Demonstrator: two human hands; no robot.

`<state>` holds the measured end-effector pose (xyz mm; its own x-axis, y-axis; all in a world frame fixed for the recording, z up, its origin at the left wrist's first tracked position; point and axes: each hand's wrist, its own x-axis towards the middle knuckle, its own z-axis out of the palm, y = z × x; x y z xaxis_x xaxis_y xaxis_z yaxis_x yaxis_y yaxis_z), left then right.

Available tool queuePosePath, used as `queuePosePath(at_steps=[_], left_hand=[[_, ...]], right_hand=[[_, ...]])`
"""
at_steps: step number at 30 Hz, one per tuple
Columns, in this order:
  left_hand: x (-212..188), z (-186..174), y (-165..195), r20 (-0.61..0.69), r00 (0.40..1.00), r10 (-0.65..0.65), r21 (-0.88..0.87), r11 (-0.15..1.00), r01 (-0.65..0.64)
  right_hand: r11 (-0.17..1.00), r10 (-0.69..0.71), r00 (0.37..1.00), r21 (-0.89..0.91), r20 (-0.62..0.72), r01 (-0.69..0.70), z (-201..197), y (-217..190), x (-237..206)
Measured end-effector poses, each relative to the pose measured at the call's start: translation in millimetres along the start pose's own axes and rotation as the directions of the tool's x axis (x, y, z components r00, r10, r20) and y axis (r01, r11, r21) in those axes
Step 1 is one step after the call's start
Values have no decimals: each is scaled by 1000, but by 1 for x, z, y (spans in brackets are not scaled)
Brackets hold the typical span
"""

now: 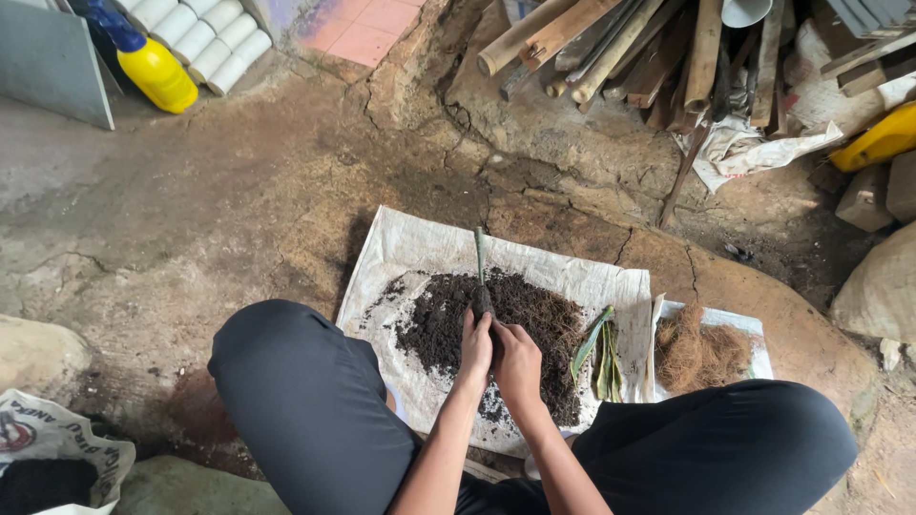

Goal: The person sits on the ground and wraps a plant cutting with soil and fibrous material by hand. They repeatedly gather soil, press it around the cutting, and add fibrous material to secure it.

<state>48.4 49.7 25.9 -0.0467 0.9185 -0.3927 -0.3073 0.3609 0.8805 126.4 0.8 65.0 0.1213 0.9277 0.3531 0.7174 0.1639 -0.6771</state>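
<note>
Cracked, damp concrete floor point(239, 191) in daylight. Beyond its long crack lies a stack of bamboo poles point(611, 48); left of the stack, pink tiles point(363, 29) and white pipes point(205, 38).

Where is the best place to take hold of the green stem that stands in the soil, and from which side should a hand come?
Probably its bare upper shaft. The green stem stands roughly upright in the soil pile, and the left hand and right hand already wrap its base, so only the top is free. Coming from the far side or from above seems best, with fingers closing around the thin, straight shaft.
</note>
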Motion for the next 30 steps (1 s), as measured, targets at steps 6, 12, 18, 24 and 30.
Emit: queuePosePath(at_steps=[6, 12, 18, 24, 30], left_hand=[[6, -8, 10, -72, 978, -195, -74, 979, 190], [13, -10, 3, -23, 994, -111, -202, 974, 104], [11, -4, -1, 80, 996, -44, -164, 985, 56], [3, 4, -10, 156, 987, -37, -68, 997, 48], [0, 11, -16, 115, 993, -32, 121, 992, 18]], right_hand=[[999, -48, 988, -13, 144, 50, -7, -16, 6], [869, 272, 930, 352, 246, -347, -5, 9, 14], [636, 352, 928, 697, 119, -331, 18, 67, 21], [426, 469, 794, 688, 386, -587, 38, 85, 14], [403, 538, 733, 636, 417, -658, 36, 73, 12]])
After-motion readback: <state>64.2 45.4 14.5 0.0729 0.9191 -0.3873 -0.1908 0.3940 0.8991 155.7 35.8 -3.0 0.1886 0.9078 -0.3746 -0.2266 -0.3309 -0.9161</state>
